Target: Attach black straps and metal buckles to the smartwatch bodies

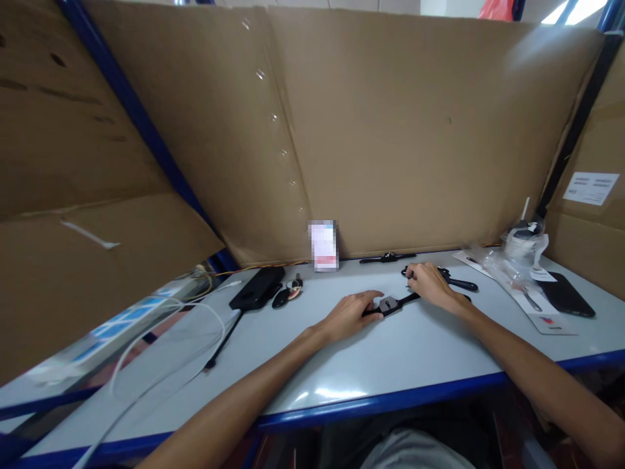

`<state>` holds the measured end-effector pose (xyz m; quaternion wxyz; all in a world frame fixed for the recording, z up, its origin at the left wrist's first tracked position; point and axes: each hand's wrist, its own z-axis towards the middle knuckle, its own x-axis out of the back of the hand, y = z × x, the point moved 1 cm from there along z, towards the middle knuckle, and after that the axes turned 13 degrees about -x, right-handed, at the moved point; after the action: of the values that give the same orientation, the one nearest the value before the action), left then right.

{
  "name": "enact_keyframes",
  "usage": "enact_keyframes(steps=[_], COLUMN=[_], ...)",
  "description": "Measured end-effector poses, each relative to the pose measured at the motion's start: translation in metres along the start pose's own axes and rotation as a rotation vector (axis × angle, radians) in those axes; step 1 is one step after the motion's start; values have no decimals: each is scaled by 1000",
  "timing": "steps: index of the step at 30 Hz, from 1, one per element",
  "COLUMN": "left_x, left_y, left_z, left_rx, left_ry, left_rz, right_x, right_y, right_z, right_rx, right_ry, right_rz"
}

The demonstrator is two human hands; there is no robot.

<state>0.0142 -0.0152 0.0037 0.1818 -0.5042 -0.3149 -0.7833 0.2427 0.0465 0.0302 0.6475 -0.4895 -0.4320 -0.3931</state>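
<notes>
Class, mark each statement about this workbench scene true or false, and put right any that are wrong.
1. The left hand holds one handle of the grey-and-black tool. True.
2. The right hand is pressed against the back cardboard. False: the right hand is low over the tabletop, among dark tools.
3. A white label is on the cardboard at the right side. True.
4. The clear plastic packaging lies left of the left hand. False: it lies right of the right hand.
5. The tabletop has a blue front edge. True.
</notes>
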Motion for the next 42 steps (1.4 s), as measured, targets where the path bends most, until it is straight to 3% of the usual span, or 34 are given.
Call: enact_keyframes(steps=[6, 13, 20, 25, 29, 33, 37, 40, 42], left_x=[-3, -3, 0, 0, -2, -2, -2, -3, -3], left_y=[-5, -5, 0, -1, -4, -2, 0, -2, -3], left_z=[-1, -1, 0, 0, -1, -2, -3, -4, -4], left_rx=[-3, -34, 24, -51, -40, -31, -33, -17, -15], left_ry=[15, 27, -6, 10, 10, -5, -16, -11, -19], left_rz=[-15, -13, 4, -5, 2, 6, 15, 13, 19], right_x=[11, 3, -15, -11, -18, -38, -47, -37, -25], right_y=[11, 12, 8, -8, -15, -14, -11, 1, 16], right_z=[10, 8, 10, -3, -8, -1, 12, 24, 32], right_rx=[-45, -30, 40, 120, 211, 170, 74, 29, -31], right_ry=[126, 26, -33, -8, -154, -287, -219, -79, 49], right_rz=[155, 145, 318, 217, 229, 400, 659, 797, 752])
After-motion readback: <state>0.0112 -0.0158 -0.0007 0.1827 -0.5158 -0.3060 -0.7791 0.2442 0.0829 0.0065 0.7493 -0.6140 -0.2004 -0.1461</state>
